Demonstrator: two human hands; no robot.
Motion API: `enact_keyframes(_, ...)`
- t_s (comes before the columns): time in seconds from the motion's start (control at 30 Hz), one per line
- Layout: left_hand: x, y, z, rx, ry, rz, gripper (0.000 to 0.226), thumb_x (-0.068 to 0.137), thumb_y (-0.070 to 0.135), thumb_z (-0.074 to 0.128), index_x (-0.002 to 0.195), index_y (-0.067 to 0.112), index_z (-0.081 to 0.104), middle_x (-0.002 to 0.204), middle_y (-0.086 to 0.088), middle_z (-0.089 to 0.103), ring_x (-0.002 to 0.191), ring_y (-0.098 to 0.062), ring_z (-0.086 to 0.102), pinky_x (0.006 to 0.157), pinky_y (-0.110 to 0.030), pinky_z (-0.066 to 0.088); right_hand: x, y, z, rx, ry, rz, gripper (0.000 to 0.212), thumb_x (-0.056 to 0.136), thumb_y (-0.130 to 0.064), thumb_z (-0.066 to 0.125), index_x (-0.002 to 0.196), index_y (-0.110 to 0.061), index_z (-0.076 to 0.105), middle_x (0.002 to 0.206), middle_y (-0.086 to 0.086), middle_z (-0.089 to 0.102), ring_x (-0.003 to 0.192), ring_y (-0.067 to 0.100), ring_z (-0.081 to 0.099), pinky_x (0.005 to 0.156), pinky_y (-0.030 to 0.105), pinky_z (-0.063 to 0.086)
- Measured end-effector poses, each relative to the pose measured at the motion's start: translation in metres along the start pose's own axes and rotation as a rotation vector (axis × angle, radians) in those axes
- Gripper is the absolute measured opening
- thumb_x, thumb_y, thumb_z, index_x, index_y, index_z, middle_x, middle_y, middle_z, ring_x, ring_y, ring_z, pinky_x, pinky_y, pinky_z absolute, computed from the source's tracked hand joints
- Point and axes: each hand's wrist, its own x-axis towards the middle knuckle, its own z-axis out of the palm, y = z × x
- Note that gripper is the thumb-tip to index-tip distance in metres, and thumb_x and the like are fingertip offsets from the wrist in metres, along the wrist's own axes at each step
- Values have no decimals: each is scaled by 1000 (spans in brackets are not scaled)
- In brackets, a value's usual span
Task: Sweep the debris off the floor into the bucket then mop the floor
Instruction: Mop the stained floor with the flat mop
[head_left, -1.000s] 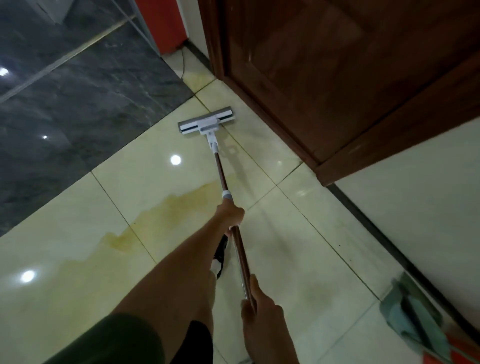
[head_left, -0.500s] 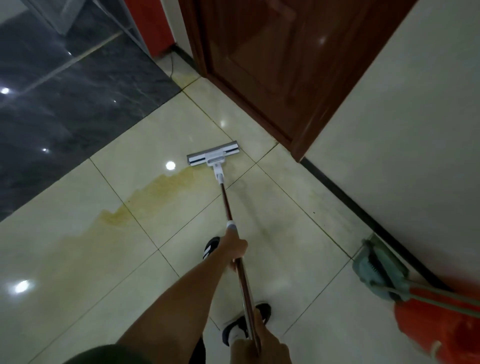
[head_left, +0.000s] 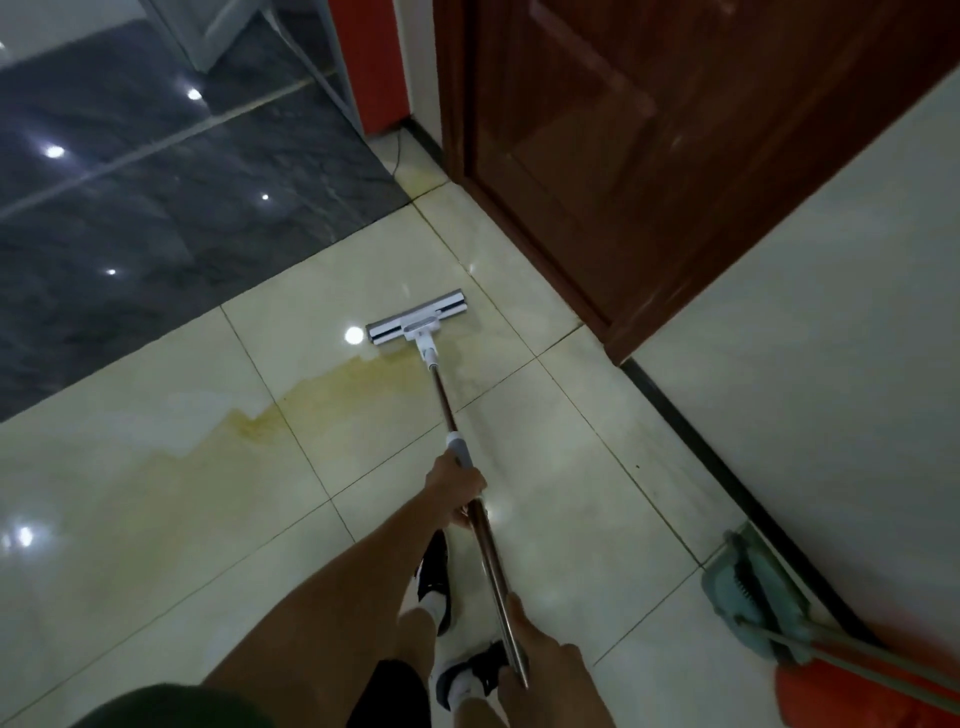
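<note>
Risk: both my hands, left (head_left: 453, 486) and right (head_left: 540, 662), clamp the mop (head_left: 415, 326); streaks may spread the stain (head_left: 332, 392).

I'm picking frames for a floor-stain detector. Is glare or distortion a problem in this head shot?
Head view: small bright ceiling-light reflections dot the glossy floor tiles, one right beside the mop head at the edge of the yellowish stain; the wide lens bends the door frame and baseboard; the scene is dim and the frame edges soft.
</note>
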Motion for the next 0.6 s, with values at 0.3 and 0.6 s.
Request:
enact_keyframes(0.3,12,7,-120,-199,107,3,27,92,5,67,113,2,51,102,-23,64,82,-38,72,68,-54,62,32,-92,-19,-37,75,-94,73,93,-24,45,153,-51,14,101,3,63,87,16,65,81,22,54)
enact_keyframes(0.6,5,-23,-205,-466,268,-48,18,94,5,65,92,3,47,83,-20,63,63,-32,70,54,-44,61,59,-162,-33,-355,-10,-327,66,97,-12,47,157,-25,23,108,7,68,90,16,61,80,25,52)
